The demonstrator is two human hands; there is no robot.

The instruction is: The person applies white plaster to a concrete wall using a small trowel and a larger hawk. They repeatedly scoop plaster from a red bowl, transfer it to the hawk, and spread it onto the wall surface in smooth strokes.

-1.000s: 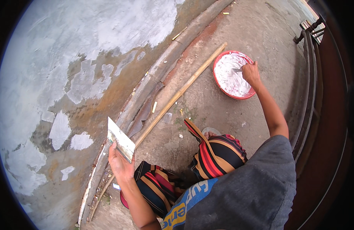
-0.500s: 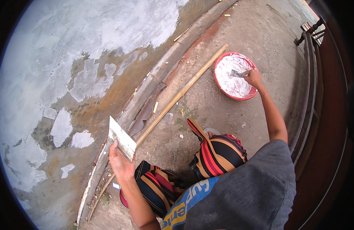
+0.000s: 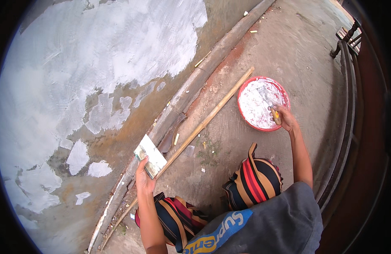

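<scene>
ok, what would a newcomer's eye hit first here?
The red basin of white paste, right of centre, with the right hand holding a scraper at it. Then the wall filling the left side, its white coating patchy over grey and brown. Lower left of centre, the left hand holds a pale flat plate.

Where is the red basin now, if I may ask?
In the head view, the red basin sits on the ground right of centre, beside the long pole, its lower-right rim overlapped by the right hand.
</scene>
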